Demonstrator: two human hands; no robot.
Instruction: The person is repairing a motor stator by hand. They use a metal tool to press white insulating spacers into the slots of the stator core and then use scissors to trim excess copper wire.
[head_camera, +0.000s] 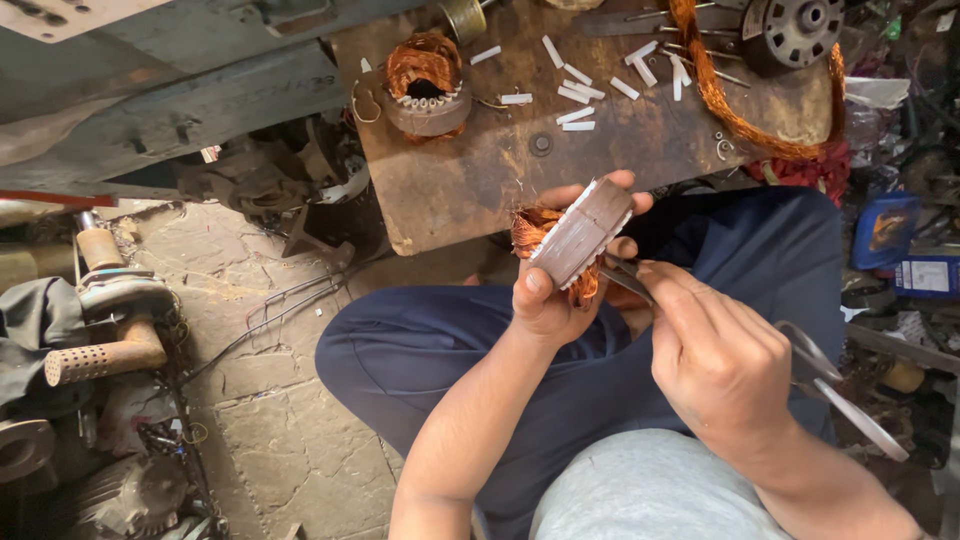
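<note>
Copper windings poke out both ends of the stator (578, 236), which I've got clamped in my left hand (548, 290), thumb on the near face, fingers wrapped over the far side. It's over my lap, just off the wooden board (480, 170), long axis tilted up-right. Right hand (715, 360) sits just right of it, closed on scissors (800, 360) w/ blades aimed left at the stator's lower end; tips look to be touching, can't tell for sure.

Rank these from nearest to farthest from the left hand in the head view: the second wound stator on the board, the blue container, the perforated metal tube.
1. Second wound stator, up on the wooden board.
2. Blue container, far right.
3. Perforated metal tube, far left on the floor.
</note>
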